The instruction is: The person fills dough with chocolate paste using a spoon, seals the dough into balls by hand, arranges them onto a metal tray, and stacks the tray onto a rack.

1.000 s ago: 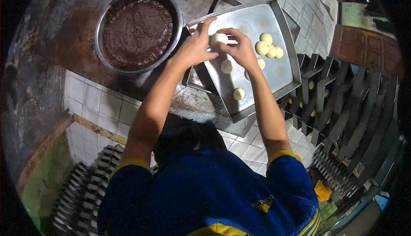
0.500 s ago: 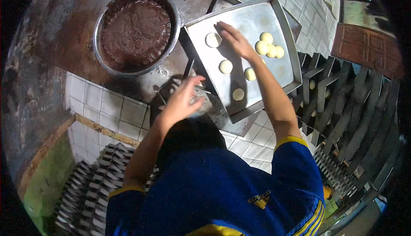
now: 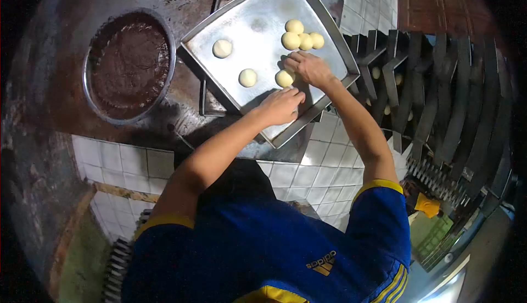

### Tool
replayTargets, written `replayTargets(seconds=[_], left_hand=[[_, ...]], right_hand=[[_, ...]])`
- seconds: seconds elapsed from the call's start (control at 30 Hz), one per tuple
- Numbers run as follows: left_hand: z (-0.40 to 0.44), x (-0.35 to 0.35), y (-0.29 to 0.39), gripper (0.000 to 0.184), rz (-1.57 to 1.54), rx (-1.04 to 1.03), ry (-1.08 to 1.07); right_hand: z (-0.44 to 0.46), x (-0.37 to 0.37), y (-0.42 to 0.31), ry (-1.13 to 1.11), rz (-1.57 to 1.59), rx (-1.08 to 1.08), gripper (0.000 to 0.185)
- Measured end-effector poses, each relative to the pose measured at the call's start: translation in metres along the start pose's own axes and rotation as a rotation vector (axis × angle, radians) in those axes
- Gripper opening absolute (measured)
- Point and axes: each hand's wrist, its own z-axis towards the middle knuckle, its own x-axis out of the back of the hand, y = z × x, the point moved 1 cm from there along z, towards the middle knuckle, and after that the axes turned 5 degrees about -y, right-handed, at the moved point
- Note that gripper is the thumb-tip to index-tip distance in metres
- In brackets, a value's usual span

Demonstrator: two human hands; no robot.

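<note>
A bowl [image 3: 129,67] sits left of the tray [image 3: 258,14]; left hand [image 3: 282,106], now above it, curls, hold unclear; right hand [image 3: 310,69] half-open beside a ball [image 3: 285,78].

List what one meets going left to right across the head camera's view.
Round metal basin of dark brown paste → flattened pale round dough piece → pale-yellow dough ball → left hand → rows of dark metal trays.
</note>
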Motion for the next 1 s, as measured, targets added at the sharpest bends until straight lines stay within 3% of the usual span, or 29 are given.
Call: replayTargets(seconds=[0.1, 0.17, 0.2, 0.23, 0.3, 0.33, 0.37, 0.43, 0.6, 0.67, 0.77, 0.83, 0.9, 0.97, 1.0], left_hand=[[0.025, -0.011, -0.027, 0.031, 0.085, 0.098, 0.008], [0.034, -0.011, -0.039, 0.035, 0.08, 0.147, -0.007], [0.035, -0.009, -0.039, 0.029, 0.013, 0.14, 0.025], [0.036, -0.001, -0.029, 0.029, 0.014, 0.131, 0.02], [0.032, 0.016, -0.012, 0.03, -0.416, 0.327, 0.123], [0.029, 0.018, -0.008, 0.043, -0.545, 0.366, 0.238], [0.025, 0.019, -0.003, 0.043, -0.535, 0.363, 0.232], [0.011, 0.038, 0.02, 0.048, -0.974, 0.374, 0.393], [-0.028, 0.091, 0.05, 0.051, -0.753, 0.252, 0.644], [-0.052, 0.132, 0.068, 0.057, -0.588, 0.291, 0.836], [-0.087, 0.17, 0.065, 0.062, -0.496, 0.302, 0.928], [-0.106, 0.191, 0.06, 0.07, -0.575, 0.285, 0.944], [-0.13, 0.209, 0.059, 0.067, -0.647, 0.257, 0.924], [-0.156, 0.224, 0.051, 0.06, -1.159, 0.059, 0.872], [-0.172, 0.237, 0.053, 0.055, -1.161, -0.022, 0.809]], right_hand=[[-0.016, 0.015, 0.003, -0.14, 0.013, -0.052, 0.039], [-0.046, 0.02, 0.016, -0.244, 0.329, -0.153, 0.044], [-0.065, 0.035, 0.011, -0.249, 0.692, -0.339, 0.047], [-0.081, 0.042, 0.005, -0.245, 0.692, -0.349, 0.047], [-0.105, 0.05, -0.016, -0.164, 1.241, -0.451, 0.045], [-0.107, 0.057, -0.037, -0.035, 1.458, -0.402, 0.043], [-0.107, 0.064, -0.057, 0.035, 1.433, -0.439, 0.041], [-0.093, 0.079, -0.101, 0.314, 1.472, -0.499, 0.042], [-0.037, 0.099, -0.181, 0.6, 1.373, -0.593, 0.03], [-0.012, 0.126, -0.206, 0.804, 1.501, -0.378, 0.024], [0.027, 0.141, -0.235, 0.924, 1.695, -0.274, 0.023], [0.067, 0.172, -0.266, 1.122, 1.268, -0.472, 0.019], [0.092, 0.191, -0.285, 1.233, 1.348, -0.534, 0.025], [0.109, 0.209, -0.295, 1.188, 1.45, -0.486, 0.027], [0.115, 0.217, -0.301, 1.143, 1.548, -0.453, 0.03]])
